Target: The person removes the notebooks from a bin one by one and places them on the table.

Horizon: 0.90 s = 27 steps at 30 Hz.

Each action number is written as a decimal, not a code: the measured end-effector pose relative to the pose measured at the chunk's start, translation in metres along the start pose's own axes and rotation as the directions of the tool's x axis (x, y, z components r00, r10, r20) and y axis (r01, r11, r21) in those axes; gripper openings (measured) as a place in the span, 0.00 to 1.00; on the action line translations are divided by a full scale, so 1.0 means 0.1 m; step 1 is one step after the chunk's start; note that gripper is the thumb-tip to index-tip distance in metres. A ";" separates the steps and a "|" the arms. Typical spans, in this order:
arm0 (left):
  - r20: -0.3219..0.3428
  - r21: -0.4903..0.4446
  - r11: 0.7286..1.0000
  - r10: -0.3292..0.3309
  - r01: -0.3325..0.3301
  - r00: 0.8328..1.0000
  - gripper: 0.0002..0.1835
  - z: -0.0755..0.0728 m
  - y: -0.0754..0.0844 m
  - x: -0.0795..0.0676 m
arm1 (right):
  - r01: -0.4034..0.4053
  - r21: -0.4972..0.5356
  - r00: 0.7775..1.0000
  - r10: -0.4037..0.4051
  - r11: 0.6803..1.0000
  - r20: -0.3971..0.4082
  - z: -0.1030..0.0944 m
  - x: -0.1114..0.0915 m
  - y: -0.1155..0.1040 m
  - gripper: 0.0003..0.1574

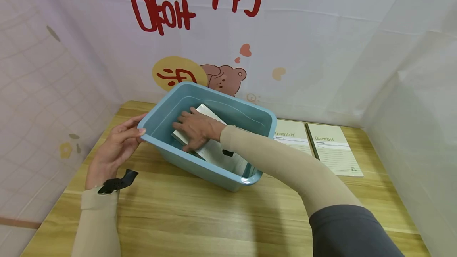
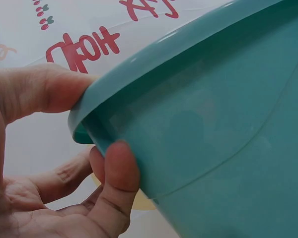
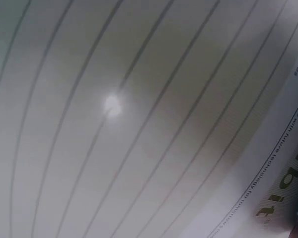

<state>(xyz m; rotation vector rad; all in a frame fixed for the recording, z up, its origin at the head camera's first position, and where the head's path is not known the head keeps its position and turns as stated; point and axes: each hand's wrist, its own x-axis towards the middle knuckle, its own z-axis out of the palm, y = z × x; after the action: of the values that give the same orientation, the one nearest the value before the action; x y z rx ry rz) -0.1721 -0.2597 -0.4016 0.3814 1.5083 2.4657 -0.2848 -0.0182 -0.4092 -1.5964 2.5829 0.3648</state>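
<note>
A blue plastic basin [image 1: 200, 171] stands on the wooden table, its near side angled toward me. My left hand [image 1: 123, 140] pinches its left rim; in the left wrist view the thumb lies on top and the curled fingers [image 2: 121, 173] press the outer wall from below. Inside the basin, my right hand [image 1: 198, 128] rests with spread fingers on a pale notebook [image 1: 210, 110] that lies slantwise. The lined cover [image 3: 139, 124] of a notebook, with "Gambit" lettering at its edge, fills the right wrist view. Part of the notebook is hidden under my hand and forearm.
Two more Gambit notebooks lie side by side right of the basin: the near-basin one [image 1: 290, 136], partly covered by my right sleeve, and another one [image 1: 335, 150] with a dark spine. A printed white cloth [image 1: 314, 50] hangs behind and along both sides of the table [image 1: 171, 225].
</note>
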 end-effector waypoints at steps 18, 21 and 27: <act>-0.001 0.010 1.000 -0.008 0.008 1.000 0.23 -0.01 0.00 0.00 | -0.037 0.115 0.988 0.054 0.993 -0.144 -0.32 -0.05 0.10 0.46; -0.001 0.008 1.000 -0.007 0.007 1.000 0.23 -0.01 0.00 0.00 | -0.033 0.124 0.983 0.055 0.992 -0.177 -0.36 -0.06 0.11 0.43; -0.013 0.014 1.000 -0.014 0.015 1.000 0.22 0.00 0.00 0.01 | -0.033 0.154 0.969 0.069 0.988 -0.238 -0.46 -0.12 0.15 0.42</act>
<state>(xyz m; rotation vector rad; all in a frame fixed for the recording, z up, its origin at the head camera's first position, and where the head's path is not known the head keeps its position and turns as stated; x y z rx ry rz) -0.1734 -0.2593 -0.4019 0.3566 1.5281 2.4525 -0.2908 -0.0128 -0.3603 -1.6159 2.7551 -0.0250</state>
